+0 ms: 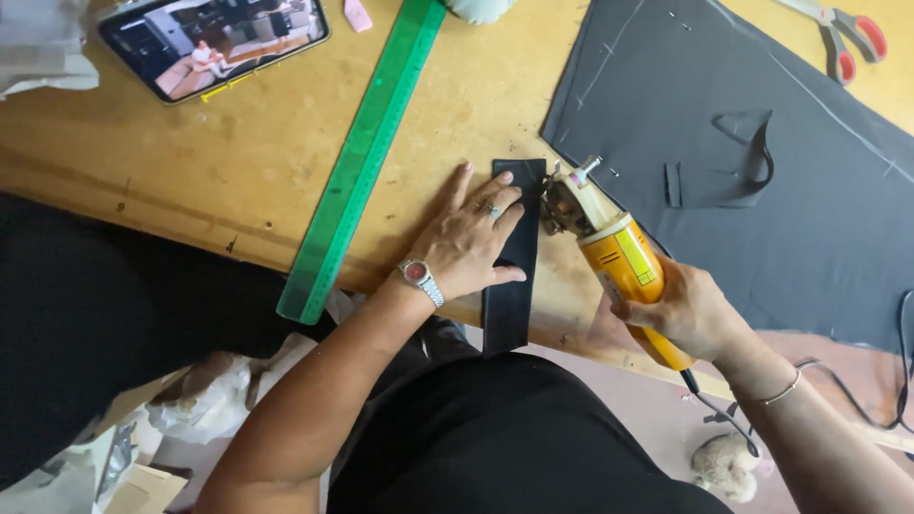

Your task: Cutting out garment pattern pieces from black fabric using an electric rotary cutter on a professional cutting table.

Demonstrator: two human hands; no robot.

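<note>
A narrow black fabric strip [507, 295] lies across the front edge of the wooden table [238, 162] and hangs over it. My left hand [471, 243], with a ring and a wristwatch, presses flat on the strip with fingers spread. My right hand [687, 309] grips the yellow body of an electric rotary fabric cutter [609, 243]. Its metal blade head sits against the strip's right edge near the top. The cutter's black cord trails down off the table.
A long green ruler [362, 157] lies diagonally left of the strip. A large dark grey cloth [809, 190] with chalk lines covers the right of the table. Red-handled scissors [843, 38] rest at top right, a phone [214, 40] showing video at top left. Crumpled paper lies on the floor.
</note>
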